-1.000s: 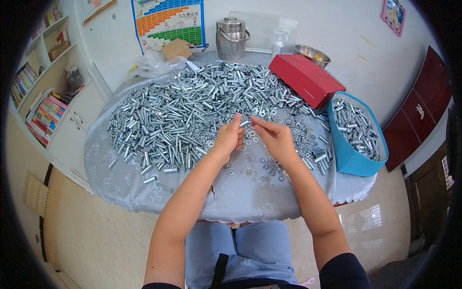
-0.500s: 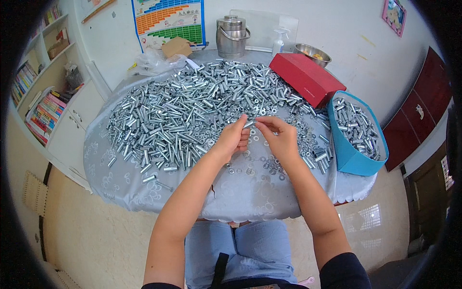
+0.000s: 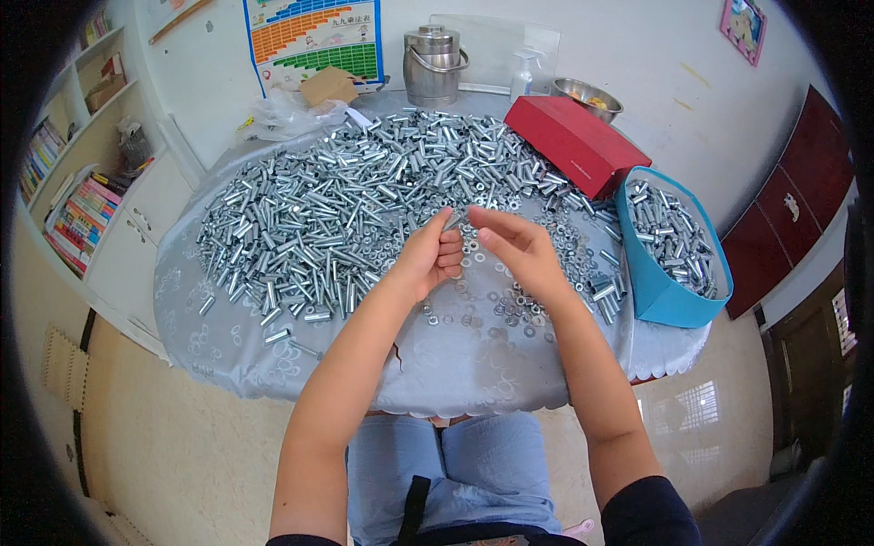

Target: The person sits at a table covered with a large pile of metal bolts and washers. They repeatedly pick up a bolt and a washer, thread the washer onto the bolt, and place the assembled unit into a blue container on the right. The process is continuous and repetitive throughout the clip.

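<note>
My left hand (image 3: 430, 257) is closed, with curled fingers and the thumb on top, around a silver metal bolt (image 3: 456, 221) whose end sticks out toward my right hand. Just to the right, my right hand (image 3: 521, 253) has its thumb and forefinger apart beside the bolt's end; nothing shows between them. Beyond and left of both hands spreads a big heap of silver metal sleeves and bolts (image 3: 319, 209). Loose washers and nuts (image 3: 560, 238) lie around and under the hands on the grey tablecloth (image 3: 455, 369).
At the right stands a blue fabric bin (image 3: 678, 309) filled with metal pieces. A red box (image 3: 578, 146) rests against the heap. Along the back are a steel pot (image 3: 432, 68), a spray bottle (image 3: 522, 75), a metal bowl (image 3: 587, 96), a plastic bag (image 3: 291, 116) and cardboard (image 3: 330, 86).
My right thumb and forefinger have parted from the metal piece they were pinching. The left fingers have curled tighter, and the bolt now points more upward.
</note>
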{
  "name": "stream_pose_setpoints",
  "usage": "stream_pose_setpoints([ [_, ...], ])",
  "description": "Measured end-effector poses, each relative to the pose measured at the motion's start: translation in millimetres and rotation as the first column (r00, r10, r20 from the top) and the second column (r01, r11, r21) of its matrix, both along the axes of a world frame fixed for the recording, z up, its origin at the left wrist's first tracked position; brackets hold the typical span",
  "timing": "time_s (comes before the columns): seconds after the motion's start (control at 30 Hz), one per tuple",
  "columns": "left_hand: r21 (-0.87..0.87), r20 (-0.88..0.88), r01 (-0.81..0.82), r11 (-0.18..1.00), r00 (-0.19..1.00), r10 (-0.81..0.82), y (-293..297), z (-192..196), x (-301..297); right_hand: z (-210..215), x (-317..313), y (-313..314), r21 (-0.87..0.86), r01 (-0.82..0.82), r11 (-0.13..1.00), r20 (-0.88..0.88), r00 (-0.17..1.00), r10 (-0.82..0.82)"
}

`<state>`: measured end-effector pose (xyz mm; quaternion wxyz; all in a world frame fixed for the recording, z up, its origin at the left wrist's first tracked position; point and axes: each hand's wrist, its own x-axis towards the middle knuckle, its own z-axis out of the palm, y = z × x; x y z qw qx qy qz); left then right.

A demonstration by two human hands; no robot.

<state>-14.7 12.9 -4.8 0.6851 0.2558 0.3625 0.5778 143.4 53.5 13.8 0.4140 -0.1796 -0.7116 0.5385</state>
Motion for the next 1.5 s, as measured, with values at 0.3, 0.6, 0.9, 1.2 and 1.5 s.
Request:
stream_pose_setpoints([
  [0.3,0.011,0.024,0.009,1.000,1.000,-0.009,2.6,-2.1,-3.4,-20.2,28.3,27.6,0.480,0.152,0.864,0.635,0.619,-0.462],
  [0.6,-0.016,0.010,0.025,1.000,1.000,-0.025,3.4,-4.0,-3.3,-34.6,26.8,31.3,0.607,0.149,0.781,0.567,0.608,-0.556],
  [0.9,-0.032,-0.134,0.030,0.999,0.990,-0.034,1.1,-6.0,2.0,-16.1,15.6,21.6,0.507,0.295,0.809,0.326,0.803,-0.498],
  [1.2,-0.049,-0.192,0.047,0.998,0.980,-0.055,1.0,-8.1,1.2,-7.0,5.6,14.8,0.112,0.173,0.978,0.134,0.973,-0.188],
  [1.5,-0.051,-0.297,-0.015,0.999,0.955,0.000,-2.6,-1.3,4.5,-7.3,4.8,13.2,0.014,0.107,0.994,0.074,0.991,-0.107],
])
